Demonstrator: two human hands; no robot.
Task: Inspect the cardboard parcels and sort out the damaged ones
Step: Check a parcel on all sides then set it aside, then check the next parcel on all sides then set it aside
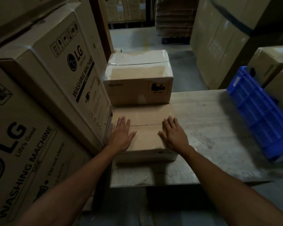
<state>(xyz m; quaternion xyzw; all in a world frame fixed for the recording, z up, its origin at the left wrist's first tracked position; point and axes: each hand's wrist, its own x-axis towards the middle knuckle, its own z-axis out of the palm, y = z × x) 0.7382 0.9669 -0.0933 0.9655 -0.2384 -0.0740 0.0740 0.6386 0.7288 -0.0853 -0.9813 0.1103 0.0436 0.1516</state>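
Note:
A taped brown cardboard parcel (145, 126) lies at the left end of a low wooden table (211, 136). My left hand (122, 136) rests flat on the parcel's top near its left edge, fingers straight. On the right side of the same top my right hand (174, 135) lies flat too, fingers spread. Behind it stands a taller taped parcel (138, 79) with a printed label on its front face.
Large washing-machine cartons (44, 98) are stacked close on the left. A blue plastic crate (258, 111) leans on the table's right end, with more cartons (271, 62) behind it. A grey floor aisle (178, 62) runs back between further stacks.

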